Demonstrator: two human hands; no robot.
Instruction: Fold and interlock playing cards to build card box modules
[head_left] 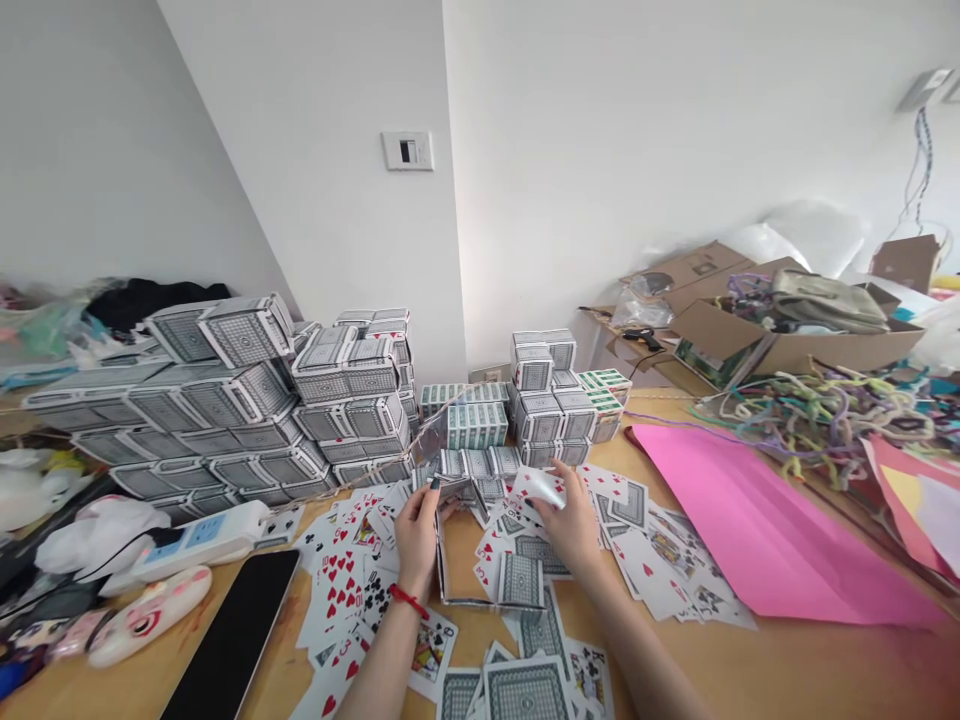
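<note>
My left hand (pixel 417 545), with a red string bracelet at the wrist, is closed on the left wall of an open frame of folded playing cards (pixel 491 606). My right hand (pixel 574 522) pinches a playing card (pixel 537 488) with red diamonds between thumb and fingers, above the frame's far right side. Loose cards lie inside and behind the frame, some face up and some face down. Face-down cards (pixel 527 688) lie in front of it. More face-up cards (pixel 339 585) spread to the left, and others (pixel 660 560) to the right.
Stacked card-built blocks (pixel 225 430) rise at the left and behind, near green-white card boxes (pixel 476 424). A black phone (pixel 232 640) and a white power strip (pixel 199 540) lie left. Pink paper (pixel 765 540), tangled colourful yarn (pixel 832 405) and a filled cardboard box (pixel 817 350) are right.
</note>
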